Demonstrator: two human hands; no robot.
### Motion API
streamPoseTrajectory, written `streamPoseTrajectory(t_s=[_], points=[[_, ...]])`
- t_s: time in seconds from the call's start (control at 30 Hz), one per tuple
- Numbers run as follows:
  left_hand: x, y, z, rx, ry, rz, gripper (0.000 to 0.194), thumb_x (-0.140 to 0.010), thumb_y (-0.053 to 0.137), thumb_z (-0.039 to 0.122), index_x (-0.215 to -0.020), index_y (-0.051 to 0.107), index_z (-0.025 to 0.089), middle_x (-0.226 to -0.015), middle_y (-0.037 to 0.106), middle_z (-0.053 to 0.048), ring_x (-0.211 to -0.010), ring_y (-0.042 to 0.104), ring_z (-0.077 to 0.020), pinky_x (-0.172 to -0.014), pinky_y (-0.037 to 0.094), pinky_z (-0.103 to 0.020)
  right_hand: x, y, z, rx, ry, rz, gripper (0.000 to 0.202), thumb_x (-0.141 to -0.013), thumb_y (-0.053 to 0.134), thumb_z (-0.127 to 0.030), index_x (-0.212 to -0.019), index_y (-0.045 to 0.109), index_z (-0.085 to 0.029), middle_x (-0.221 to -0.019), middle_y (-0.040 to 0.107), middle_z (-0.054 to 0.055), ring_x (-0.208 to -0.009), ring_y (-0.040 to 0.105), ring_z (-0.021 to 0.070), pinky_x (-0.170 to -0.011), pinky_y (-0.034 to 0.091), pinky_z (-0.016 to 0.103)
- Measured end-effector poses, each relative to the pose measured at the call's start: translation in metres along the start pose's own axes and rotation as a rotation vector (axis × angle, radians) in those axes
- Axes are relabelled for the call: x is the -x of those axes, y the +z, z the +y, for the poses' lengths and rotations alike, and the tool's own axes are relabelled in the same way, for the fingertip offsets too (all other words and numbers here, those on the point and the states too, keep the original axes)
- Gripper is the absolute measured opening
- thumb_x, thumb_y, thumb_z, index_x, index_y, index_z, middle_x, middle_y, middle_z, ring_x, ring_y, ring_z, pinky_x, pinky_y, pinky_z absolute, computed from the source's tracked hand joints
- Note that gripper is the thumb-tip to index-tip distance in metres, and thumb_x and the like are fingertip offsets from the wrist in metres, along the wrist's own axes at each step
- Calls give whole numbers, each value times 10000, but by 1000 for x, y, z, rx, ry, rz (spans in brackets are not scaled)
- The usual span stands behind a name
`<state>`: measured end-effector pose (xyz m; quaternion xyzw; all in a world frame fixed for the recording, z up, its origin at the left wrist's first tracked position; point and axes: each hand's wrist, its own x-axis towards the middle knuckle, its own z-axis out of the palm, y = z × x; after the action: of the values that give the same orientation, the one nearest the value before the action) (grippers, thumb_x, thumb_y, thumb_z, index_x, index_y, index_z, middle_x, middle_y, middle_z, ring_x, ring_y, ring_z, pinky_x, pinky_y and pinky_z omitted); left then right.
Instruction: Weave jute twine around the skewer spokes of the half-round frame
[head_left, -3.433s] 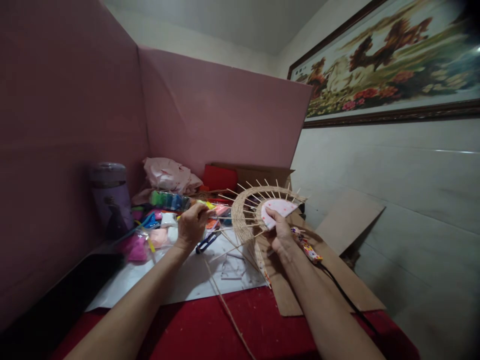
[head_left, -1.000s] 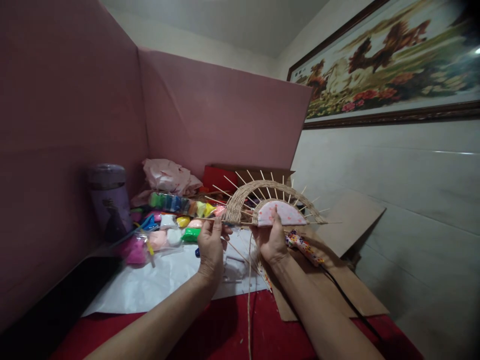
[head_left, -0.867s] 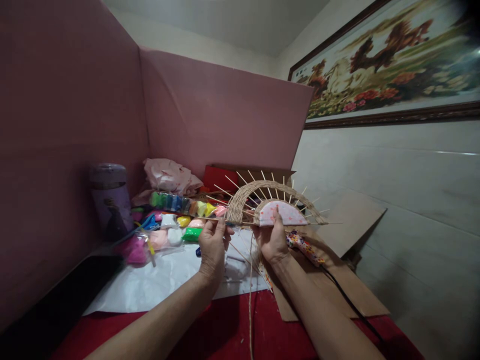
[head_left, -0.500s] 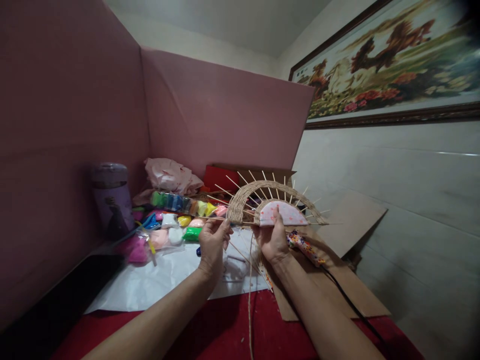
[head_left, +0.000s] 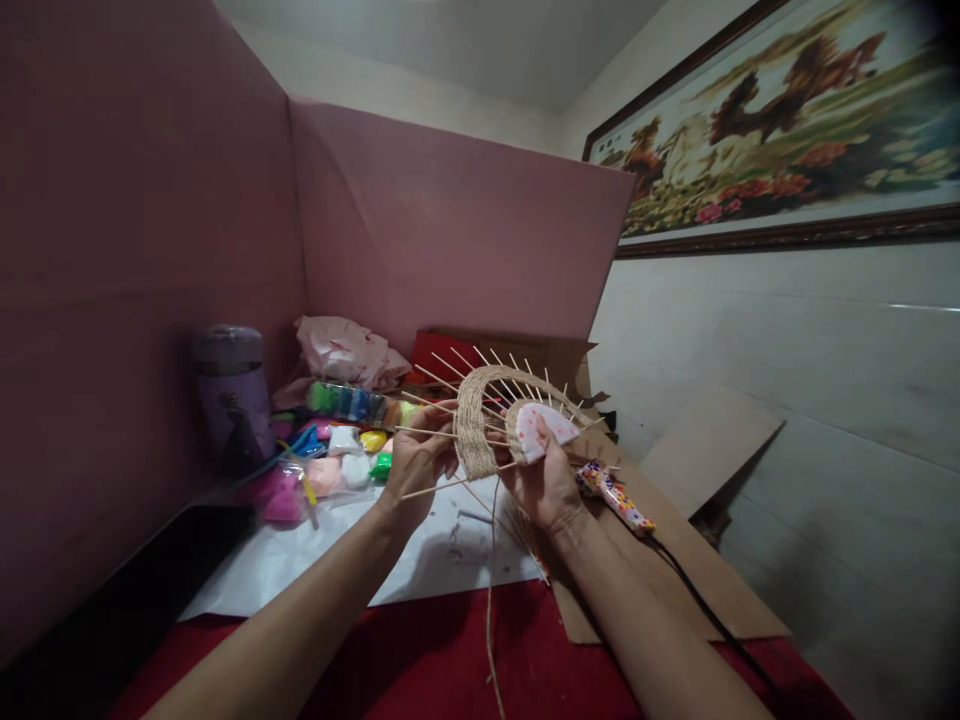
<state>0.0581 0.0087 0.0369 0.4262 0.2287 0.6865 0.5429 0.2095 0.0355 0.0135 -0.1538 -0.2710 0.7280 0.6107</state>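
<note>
Both hands hold up a half-round woven fan (head_left: 474, 425) of thin sticks and tan cord, tilted above the table. Its centre is a white half-disc with pinkish spots (head_left: 534, 428), where my right hand (head_left: 551, 485) grips with the thumb on the front; the other fingers are mostly hidden behind. At the left end, my left hand (head_left: 418, 460) is closed around the sticks and the edge of the cord band. Bare stick ends (head_left: 487, 358) fan out past the woven band. A loose length of cord (head_left: 491, 620) hangs from the fan toward the red cloth.
Packets of coloured clay (head_left: 352, 440) lie at the left beside a purple tumbler (head_left: 234, 400). A flower-patterned glue gun (head_left: 616, 495) with a black cable rests on brown cardboard (head_left: 690, 590) at right. White sheeting (head_left: 300, 570) covers part of the red cloth (head_left: 420, 660).
The fan has turned, its left end swinging nearer and lower. My left hand has shifted slightly left and up along that end; my right hand keeps its hold on the centre.
</note>
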Motion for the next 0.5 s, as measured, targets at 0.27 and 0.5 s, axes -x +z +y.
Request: streamPoseTrajectory(t_s=[0.27, 0.5], points=[[-2, -4, -6, -27, 20, 44, 219, -607, 718, 222, -792, 631, 145, -693, 614, -1, -552, 533, -77, -490, 399, -191, 5, 6, -3, 16, 63, 11, 260, -815, 502, -367, -929, 598, -154, -685, 692, 61, -595, 650, 184, -492, 531, 289], [-10, -13, -10, -217, 142, 90, 236, -628, 721, 321, -742, 658, 125, -593, 598, 9, -434, 438, -54, -403, 326, -189, 1, -1, -3, 2, -36, -7, 180, -798, 525, -297, -913, 596, -178, -745, 701, 33, -682, 668, 181, -579, 549, 303]])
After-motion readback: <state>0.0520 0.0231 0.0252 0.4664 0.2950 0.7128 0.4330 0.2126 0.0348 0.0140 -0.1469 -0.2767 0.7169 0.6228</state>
